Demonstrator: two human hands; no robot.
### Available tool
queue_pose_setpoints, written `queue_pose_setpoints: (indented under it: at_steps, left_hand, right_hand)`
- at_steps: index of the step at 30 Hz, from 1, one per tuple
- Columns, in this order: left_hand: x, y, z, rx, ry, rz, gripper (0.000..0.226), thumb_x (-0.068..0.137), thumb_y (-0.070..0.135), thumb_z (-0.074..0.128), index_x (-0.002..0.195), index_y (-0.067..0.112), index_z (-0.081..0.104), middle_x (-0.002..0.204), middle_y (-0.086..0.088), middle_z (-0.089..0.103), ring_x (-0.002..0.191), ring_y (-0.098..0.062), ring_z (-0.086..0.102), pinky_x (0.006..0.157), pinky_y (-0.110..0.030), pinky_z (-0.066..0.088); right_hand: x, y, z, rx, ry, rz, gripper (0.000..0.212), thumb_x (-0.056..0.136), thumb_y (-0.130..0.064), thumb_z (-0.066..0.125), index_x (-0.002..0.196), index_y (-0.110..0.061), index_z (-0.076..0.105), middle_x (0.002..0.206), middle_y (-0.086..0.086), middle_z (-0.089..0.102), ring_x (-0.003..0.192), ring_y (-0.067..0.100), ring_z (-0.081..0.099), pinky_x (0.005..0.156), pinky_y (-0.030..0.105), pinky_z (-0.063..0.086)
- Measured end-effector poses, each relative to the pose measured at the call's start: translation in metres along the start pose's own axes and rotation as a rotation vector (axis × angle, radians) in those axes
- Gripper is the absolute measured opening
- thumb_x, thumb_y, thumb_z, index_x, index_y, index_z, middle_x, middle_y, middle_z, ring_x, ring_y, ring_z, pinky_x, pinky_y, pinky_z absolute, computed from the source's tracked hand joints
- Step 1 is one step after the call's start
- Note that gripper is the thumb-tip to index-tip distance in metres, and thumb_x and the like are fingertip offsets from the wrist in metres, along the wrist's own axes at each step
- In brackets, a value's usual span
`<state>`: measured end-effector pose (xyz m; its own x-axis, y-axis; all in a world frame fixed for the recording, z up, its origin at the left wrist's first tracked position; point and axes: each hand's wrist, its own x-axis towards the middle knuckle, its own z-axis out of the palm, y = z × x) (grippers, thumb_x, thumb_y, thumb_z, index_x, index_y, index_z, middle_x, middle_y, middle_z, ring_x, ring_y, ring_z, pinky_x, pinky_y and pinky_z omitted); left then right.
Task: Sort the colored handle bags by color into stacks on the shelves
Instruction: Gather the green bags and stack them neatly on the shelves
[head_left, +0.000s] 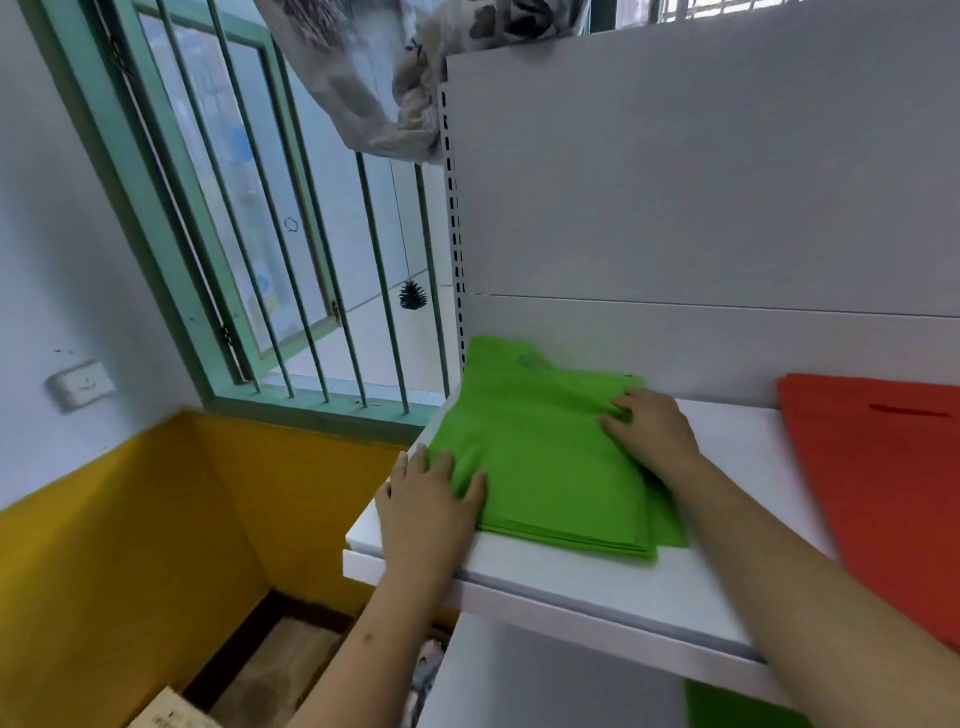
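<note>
A stack of flat green handle bags (540, 457) lies at the left end of the white shelf (597, 582). My left hand (428, 504) rests flat on the stack's near left corner, fingers spread. My right hand (649, 426) presses on the stack's right side, fingers lightly bent on the top bag. A stack of red handle bags (878, 478) lies further right on the same shelf, its handle slot showing near the back. Another green bag (737, 706) peeks out on the level below.
The white back panel (701, 208) of the shelf unit rises behind the bags. Left of the unit is a green-framed barred window (291, 291) with a hanging pine cone (413, 295). A yellow lower wall (130, 545) and floor lie below left.
</note>
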<state>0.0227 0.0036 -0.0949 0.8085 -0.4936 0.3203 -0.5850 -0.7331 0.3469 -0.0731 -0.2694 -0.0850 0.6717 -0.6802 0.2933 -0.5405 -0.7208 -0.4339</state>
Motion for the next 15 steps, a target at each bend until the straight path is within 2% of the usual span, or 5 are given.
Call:
queue_pose_setpoints:
  at_steps: [5, 7, 11, 13, 15]
  left_hand:
    - [-0.003, -0.005, 0.000, -0.092, 0.041, 0.011, 0.045, 0.097, 0.053, 0.044, 0.135, 0.031, 0.056, 0.155, -0.001, 0.036, 0.148, -0.022, 0.020, 0.118, -0.044, 0.017]
    - [-0.005, -0.004, -0.002, -0.176, 0.097, 0.018, 0.040, 0.098, 0.047, 0.047, 0.132, 0.030, 0.060, 0.151, -0.002, 0.044, 0.145, -0.021, 0.028, 0.119, -0.044, 0.017]
    - [-0.012, -0.006, -0.011, -0.526, 0.172, -0.018, 0.036, 0.096, 0.031, 0.057, 0.131, 0.035, 0.059, 0.124, 0.015, 0.063, 0.118, -0.014, 0.058, 0.104, -0.047, 0.042]
    - [-0.013, -0.006, -0.016, -0.629, 0.153, -0.049, 0.039, 0.094, 0.024, 0.060, 0.130, 0.038, 0.059, 0.109, 0.024, 0.061, 0.103, -0.010, 0.061, 0.097, -0.039, 0.048]
    - [-0.012, -0.007, -0.018, -0.711, 0.142, -0.080, 0.041, 0.090, 0.018, 0.064, 0.123, 0.042, 0.060, 0.107, 0.026, 0.062, 0.105, -0.005, 0.061, 0.094, -0.034, 0.049]
  right_hand:
    - [-0.001, -0.010, -0.009, 0.208, 0.043, -0.146, 0.034, 0.090, -0.025, 0.067, 0.119, -0.008, 0.068, 0.137, 0.008, 0.057, 0.128, 0.023, 0.050, 0.108, 0.031, 0.033]
    - [-0.004, -0.016, -0.016, 0.269, 0.106, -0.206, 0.032, 0.092, -0.024, 0.064, 0.121, -0.010, 0.068, 0.132, 0.008, 0.061, 0.124, 0.023, 0.053, 0.105, 0.027, 0.034]
    - [-0.013, -0.031, -0.024, 0.395, 0.145, -0.298, 0.033, 0.095, -0.016, 0.060, 0.128, -0.017, 0.063, 0.123, 0.000, 0.066, 0.108, 0.005, 0.053, 0.088, 0.010, 0.033]
    - [-0.012, -0.034, -0.024, 0.454, 0.134, -0.294, 0.035, 0.093, -0.012, 0.061, 0.128, -0.017, 0.062, 0.123, -0.001, 0.066, 0.107, 0.002, 0.052, 0.085, -0.003, 0.030]
    - [-0.011, -0.036, -0.022, 0.521, 0.134, -0.264, 0.036, 0.091, -0.012, 0.065, 0.127, -0.017, 0.064, 0.123, -0.002, 0.066, 0.110, 0.001, 0.053, 0.089, -0.004, 0.029]
